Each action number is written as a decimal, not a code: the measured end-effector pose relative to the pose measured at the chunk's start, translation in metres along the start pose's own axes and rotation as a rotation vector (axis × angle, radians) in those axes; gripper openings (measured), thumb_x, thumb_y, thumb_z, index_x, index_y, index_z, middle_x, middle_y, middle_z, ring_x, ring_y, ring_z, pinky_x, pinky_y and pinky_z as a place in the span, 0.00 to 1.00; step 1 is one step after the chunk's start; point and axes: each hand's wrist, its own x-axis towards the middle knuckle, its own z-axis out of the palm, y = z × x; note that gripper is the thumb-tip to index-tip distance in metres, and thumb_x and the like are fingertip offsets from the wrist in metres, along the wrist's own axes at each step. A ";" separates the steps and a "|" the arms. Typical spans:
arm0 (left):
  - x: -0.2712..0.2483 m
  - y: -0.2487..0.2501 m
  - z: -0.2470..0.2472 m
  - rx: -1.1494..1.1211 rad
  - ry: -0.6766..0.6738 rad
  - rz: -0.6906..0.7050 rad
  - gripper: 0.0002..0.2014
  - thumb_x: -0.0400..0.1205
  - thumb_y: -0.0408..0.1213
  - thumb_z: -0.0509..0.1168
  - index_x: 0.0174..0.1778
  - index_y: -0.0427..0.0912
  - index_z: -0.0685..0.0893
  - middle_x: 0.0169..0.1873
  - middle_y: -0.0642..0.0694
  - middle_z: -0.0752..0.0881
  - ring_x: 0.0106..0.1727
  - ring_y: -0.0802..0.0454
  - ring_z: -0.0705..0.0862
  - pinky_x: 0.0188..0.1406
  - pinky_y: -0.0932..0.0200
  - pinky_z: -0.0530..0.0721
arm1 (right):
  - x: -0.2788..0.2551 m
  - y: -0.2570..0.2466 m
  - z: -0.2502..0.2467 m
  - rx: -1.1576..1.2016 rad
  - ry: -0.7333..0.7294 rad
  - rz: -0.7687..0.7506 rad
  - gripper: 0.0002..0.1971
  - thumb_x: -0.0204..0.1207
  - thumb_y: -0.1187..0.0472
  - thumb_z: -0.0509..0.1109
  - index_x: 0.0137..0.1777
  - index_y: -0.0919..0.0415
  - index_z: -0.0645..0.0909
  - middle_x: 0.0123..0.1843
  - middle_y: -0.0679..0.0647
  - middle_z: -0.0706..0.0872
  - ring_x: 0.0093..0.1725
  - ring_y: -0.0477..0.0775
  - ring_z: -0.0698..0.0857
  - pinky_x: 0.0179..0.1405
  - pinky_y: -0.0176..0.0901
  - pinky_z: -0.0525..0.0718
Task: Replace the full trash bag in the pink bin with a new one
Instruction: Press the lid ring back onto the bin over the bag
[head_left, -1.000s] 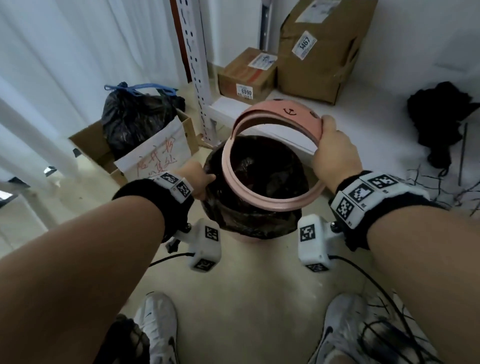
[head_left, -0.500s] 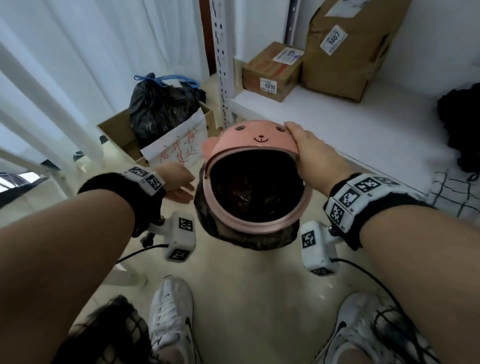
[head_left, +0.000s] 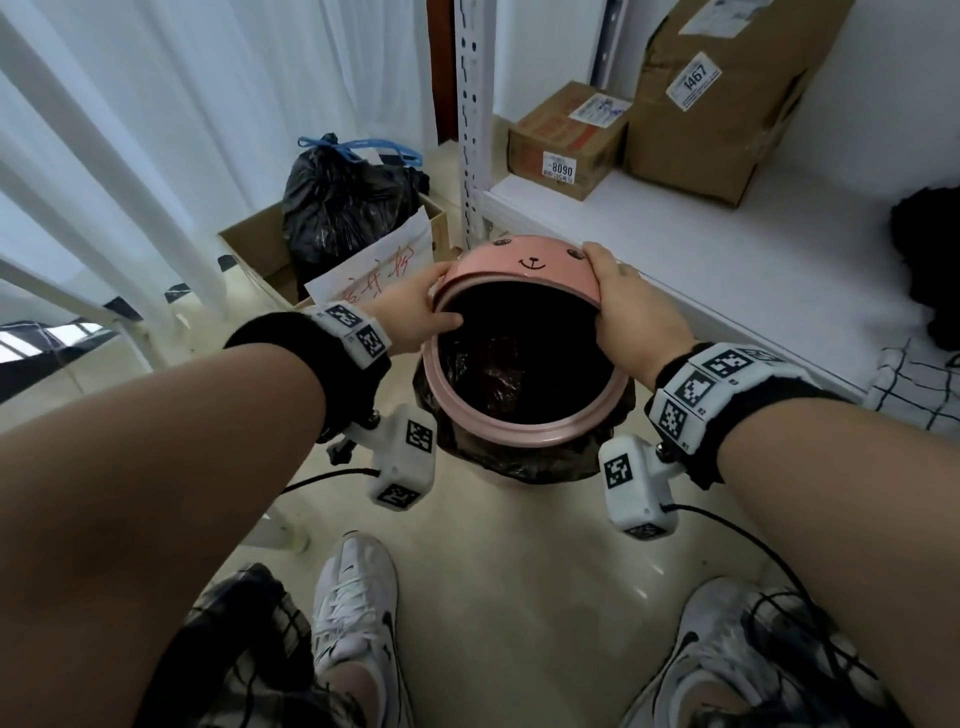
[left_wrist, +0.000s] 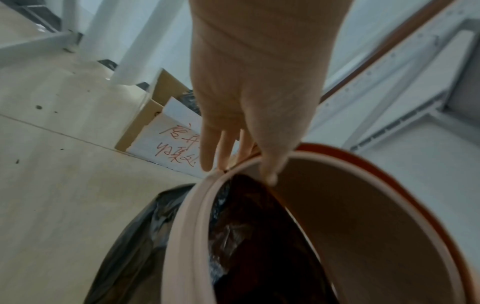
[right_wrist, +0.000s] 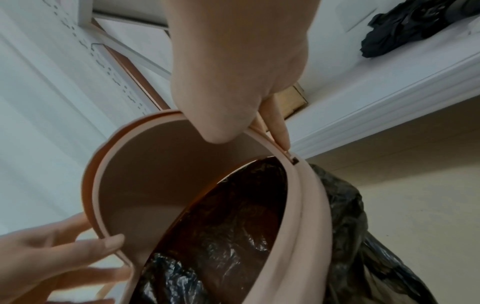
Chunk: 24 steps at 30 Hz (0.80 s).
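Standing on the floor, the pink bin (head_left: 524, 415) is lined with a black trash bag (head_left: 519, 462); its hinged lid (head_left: 519, 265) is pinched between thumb and fingers by the left hand (head_left: 410, 317) and the right hand (head_left: 628, 306) at opposite edges

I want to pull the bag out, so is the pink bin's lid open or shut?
Open. The lid is tipped up at the far rim, left hand and right hand gripping its sides, black bag exposed.
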 end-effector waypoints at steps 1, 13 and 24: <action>0.003 -0.001 0.003 0.096 0.062 0.036 0.29 0.83 0.34 0.62 0.80 0.49 0.61 0.66 0.40 0.80 0.67 0.40 0.79 0.65 0.43 0.80 | 0.000 0.000 0.000 -0.002 0.003 -0.004 0.36 0.76 0.68 0.60 0.81 0.49 0.50 0.69 0.66 0.74 0.61 0.70 0.81 0.58 0.60 0.82; 0.017 0.005 0.027 0.407 0.276 0.160 0.27 0.83 0.29 0.53 0.80 0.42 0.57 0.53 0.32 0.85 0.51 0.34 0.84 0.42 0.51 0.71 | -0.007 0.011 0.006 0.017 0.049 0.010 0.37 0.77 0.68 0.58 0.83 0.49 0.48 0.71 0.67 0.72 0.62 0.71 0.80 0.60 0.58 0.78; 0.025 -0.005 0.033 0.400 0.281 0.150 0.25 0.83 0.31 0.53 0.77 0.43 0.61 0.47 0.33 0.85 0.38 0.42 0.77 0.37 0.53 0.68 | -0.010 0.010 0.007 0.036 0.029 0.028 0.35 0.80 0.68 0.55 0.84 0.52 0.46 0.72 0.68 0.72 0.66 0.69 0.77 0.66 0.57 0.74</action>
